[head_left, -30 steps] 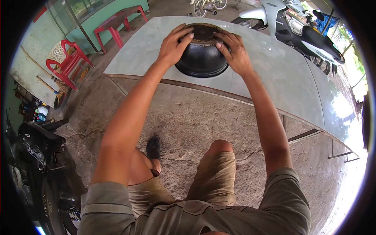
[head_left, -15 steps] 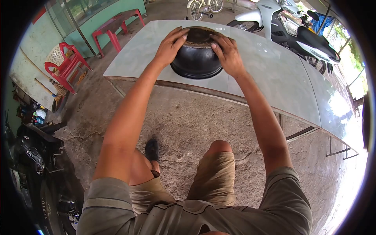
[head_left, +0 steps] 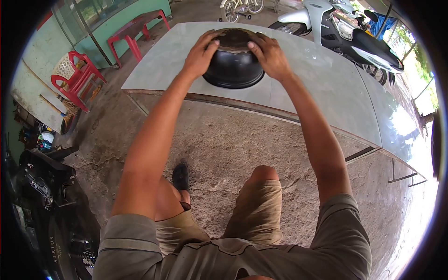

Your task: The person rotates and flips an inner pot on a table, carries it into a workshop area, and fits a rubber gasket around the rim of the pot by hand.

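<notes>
A round black pot rests upside down on the pale grey table, near its front edge. Its upturned base is brown and looks scorched. My left hand clasps the pot's left side near the top, thumb lying by the edge of the base. On the opposite side my right hand grips it the same way, with some fingers hidden behind. Both arms are stretched forward, and the wide rim at the bottom appears to touch the tabletop.
A silver and black motorbike is parked beyond the table on the right. Red chairs and a red bench stand at the left wall. A dark motorbike is close at lower left; a small bicycle is behind.
The pot sits slightly farther from the table's front edge, and both hands have moved with it. My right thumb has shifted up along the base edge. The view has shifted a little.
</notes>
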The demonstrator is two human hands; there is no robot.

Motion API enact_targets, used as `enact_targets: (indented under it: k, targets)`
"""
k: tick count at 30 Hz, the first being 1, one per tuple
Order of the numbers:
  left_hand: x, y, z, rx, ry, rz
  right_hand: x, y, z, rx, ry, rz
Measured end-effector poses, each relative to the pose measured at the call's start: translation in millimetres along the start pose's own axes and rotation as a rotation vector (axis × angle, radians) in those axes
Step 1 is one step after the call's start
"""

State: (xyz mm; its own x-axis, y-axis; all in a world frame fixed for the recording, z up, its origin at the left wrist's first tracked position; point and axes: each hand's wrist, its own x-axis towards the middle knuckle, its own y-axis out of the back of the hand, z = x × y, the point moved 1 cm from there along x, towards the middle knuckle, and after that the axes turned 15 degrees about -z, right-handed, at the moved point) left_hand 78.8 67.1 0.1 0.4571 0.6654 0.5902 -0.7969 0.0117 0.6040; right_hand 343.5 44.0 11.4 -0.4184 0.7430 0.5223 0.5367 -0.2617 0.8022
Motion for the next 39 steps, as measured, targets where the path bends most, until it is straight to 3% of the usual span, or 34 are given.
enact_targets:
  k: [6, 10, 12, 16, 21, 25, 39]
  targets:
    - [-0.8, 1.0, -7.6, 0.004, 0.127, 0.014, -6.2, -9.0, -2.9, -0.027, 0.127, 0.172]
    - [-0.9, 1.8, -14.3, -0.167, 0.081, -0.006, -8.1, -5.0, -10.8, -0.038, 0.068, 0.129]
    - [1.1, 6.5, -17.9, -0.164, 0.095, -0.027, -3.1, 7.0, -5.9, 0.03, 0.087, 0.065]
    - [7.6, 5.4, -9.9, -0.028, 0.08, 0.039, -6.7, -15.0, -0.3, 0.057, 0.055, 0.164]
    - [7.6, 3.7, -7.5, -0.03, 0.066, -0.016, -4.7, -3.9, -0.9, -0.064, 0.067, 0.043]
    - [6.0, 4.7, -8.5, 0.031, 0.101, -0.02, -3.7, -10.0, -0.9, 0.025, 0.073, 0.122]
    - [3.3, 7.6, -15.1, -0.049, 0.071, -0.02, -8.1, -13.3, -17.5, -0.059, 0.033, 0.119]
